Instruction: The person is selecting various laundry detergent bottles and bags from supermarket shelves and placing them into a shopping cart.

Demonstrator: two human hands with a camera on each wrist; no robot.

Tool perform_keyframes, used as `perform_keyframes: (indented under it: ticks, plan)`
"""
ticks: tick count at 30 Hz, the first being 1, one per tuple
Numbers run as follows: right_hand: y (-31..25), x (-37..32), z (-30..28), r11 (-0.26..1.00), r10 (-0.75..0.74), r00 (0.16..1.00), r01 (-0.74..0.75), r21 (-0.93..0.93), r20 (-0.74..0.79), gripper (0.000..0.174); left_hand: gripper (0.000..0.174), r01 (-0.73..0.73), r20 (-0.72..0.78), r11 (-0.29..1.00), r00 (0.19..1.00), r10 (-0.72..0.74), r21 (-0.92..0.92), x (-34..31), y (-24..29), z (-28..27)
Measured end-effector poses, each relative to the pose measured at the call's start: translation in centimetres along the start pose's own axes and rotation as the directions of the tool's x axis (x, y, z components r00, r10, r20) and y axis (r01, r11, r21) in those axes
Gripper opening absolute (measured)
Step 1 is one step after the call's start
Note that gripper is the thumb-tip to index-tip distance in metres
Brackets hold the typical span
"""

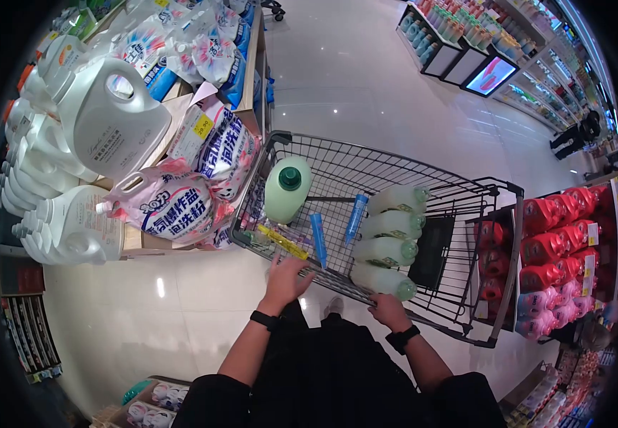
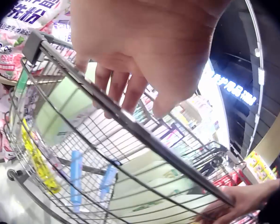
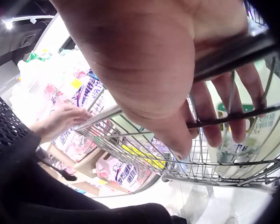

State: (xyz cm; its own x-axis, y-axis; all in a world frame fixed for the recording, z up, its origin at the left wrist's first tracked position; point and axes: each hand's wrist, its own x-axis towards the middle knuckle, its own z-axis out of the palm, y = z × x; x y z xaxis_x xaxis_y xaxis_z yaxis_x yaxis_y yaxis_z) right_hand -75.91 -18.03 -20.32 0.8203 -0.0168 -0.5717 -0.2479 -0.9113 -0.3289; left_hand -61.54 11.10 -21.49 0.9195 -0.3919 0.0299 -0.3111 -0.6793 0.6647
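Note:
A wire shopping cart (image 1: 394,167) stands in front of me. My left hand (image 1: 285,283) is at its near rim, fingers loosely extended over the bar in the left wrist view. My right hand (image 1: 389,312) grips the rim farther right; in the right wrist view its fingers (image 3: 206,116) pass behind the wires. Inside the cart are a pale green jug (image 1: 287,194) with a dark green cap, two slim blue packs (image 1: 357,217) and a long yellow pack (image 1: 282,241). Several pale bottles (image 1: 391,225) lie in a row beside my right hand.
To the left, a display holds white detergent jugs (image 1: 113,118) and pink-and-white washing powder bags (image 1: 166,203), close to the cart's left end. Red bottles (image 1: 541,250) fill a shelf on the right. A low display with a lit screen (image 1: 491,75) stands across the aisle.

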Motion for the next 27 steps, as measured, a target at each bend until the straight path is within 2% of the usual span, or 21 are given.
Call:
perform_keyframes:
  ticks: [1, 3, 4, 6, 7, 8, 10, 12, 14, 15, 17, 18, 20, 21, 24, 25, 26, 27]
  plan:
    - [-1.1, -0.3, -0.3, 1.000, 0.031, 1.000, -0.031, 0.005, 0.000, 0.023, 0.026, -0.014, 0.022, 1.000, 1.000, 0.015, -0.016, 0.3, -2.1, -0.1]
    - [-3.5, -0.9, -1.1, 0.998, 0.068, 0.997, -0.068, -0.008, -0.025, 0.026, 0.020, -0.064, -0.037, 0.982, 0.997, 0.072, 0.175, 1.0, -5.7, 0.3]
    - [-4.4, -1.0, -1.8, 0.996, 0.088, 0.996, -0.088, -0.006, -0.021, 0.026, 0.020, -0.073, -0.022, 0.984, 0.997, 0.077, 0.162, 0.9, -6.4, 0.7]
    - [-5.5, -0.6, -2.9, 0.961, 0.105, 0.990, -0.076, 0.267, -0.095, 0.028, 0.017, -0.201, -0.074, 0.956, 0.972, 0.221, 0.214, 0.6, -7.2, 1.7]
    - [-5.9, 0.3, -3.0, 0.935, 0.056, 0.980, 0.016, 0.355, -0.193, 0.028, 0.015, -0.242, -0.158, 0.949, 0.948, 0.275, 0.202, 0.8, -7.2, 1.7]
    - [-6.2, 1.2, -3.4, 0.933, 0.070, 0.981, -0.001, 0.359, -0.180, 0.028, 0.015, -0.241, -0.144, 0.951, 0.952, 0.270, 0.192, 0.5, -7.2, 1.8]
    - [-7.1, 3.3, -5.2, 0.847, 0.102, 0.985, -0.013, 0.531, -0.139, 0.025, 0.017, -0.176, -0.167, 0.969, 0.964, 0.206, 0.176, -0.2, -6.5, 1.6]
    - [-5.8, 7.4, -3.4, 0.758, 0.150, 0.978, -0.022, 0.652, -0.141, 0.023, 0.017, -0.185, -0.152, 0.966, 0.965, 0.213, 0.179, -0.5, -6.2, 1.2]
    - [-4.3, 14.7, -0.1, 0.703, 0.231, 0.970, -0.113, 0.702, -0.075, 0.018, 0.018, -0.159, -0.150, 0.969, 0.970, 0.189, 0.190, -1.0, -7.5, 2.0]
    - [-2.8, 18.1, 2.1, 0.704, 0.220, 0.974, -0.119, 0.700, -0.055, 0.018, 0.018, -0.163, -0.136, 0.969, 0.972, 0.190, 0.185, -1.0, -8.2, 2.4]
    - [-1.2, 23.5, 5.8, 0.655, 0.339, 0.939, -0.281, 0.702, 0.061, 0.019, 0.017, -0.137, -0.130, 0.974, 0.978, 0.162, 0.181, -0.8, -8.2, 2.0]
    - [-1.2, 24.6, 6.7, 0.657, 0.312, 0.946, -0.280, 0.700, 0.086, 0.019, 0.017, -0.107, -0.128, 0.974, 0.983, 0.134, 0.201, -0.9, -7.7, 1.7]
    - [-1.6, 27.2, 8.6, 0.684, 0.423, 0.886, -0.449, 0.575, 0.189, 0.032, 0.015, -0.094, -0.120, 0.978, 0.986, 0.118, 0.188, -0.9, -7.3, 1.3]
    - [-1.3, 28.8, 9.8, 0.714, 0.380, 0.857, -0.512, 0.479, 0.349, 0.035, 0.014, -0.076, -0.119, 0.979, 0.988, 0.099, 0.189, -0.8, -7.3, 1.0]
    - [-3.2, 30.0, 13.2, 0.799, 0.325, 0.885, -0.445, 0.404, 0.333, 0.041, 0.013, -0.042, -0.123, 0.983, 0.990, 0.065, 0.178, -1.3, -7.1, 1.1]
    - [-4.0, 29.9, 13.7, 0.857, 0.317, 0.910, -0.396, 0.329, 0.268, 0.057, 0.013, -0.025, -0.125, 0.983, 0.991, 0.048, 0.183, -1.3, -7.2, 1.3]
    - [-5.4, 30.0, 14.4, 0.863, 0.307, 0.910, -0.390, 0.322, 0.279, 0.057, 0.012, -0.023, -0.144, 0.987, 0.989, 0.046, 0.160, -1.4, -7.3, 1.4]
    - [-6.8, 30.0, 15.5, 0.885, 0.272, 0.954, -0.301, 0.355, 0.130, 0.066, 0.012, -0.021, -0.163, 0.990, 0.986, 0.044, 0.137, -1.6, -7.4, 1.3]
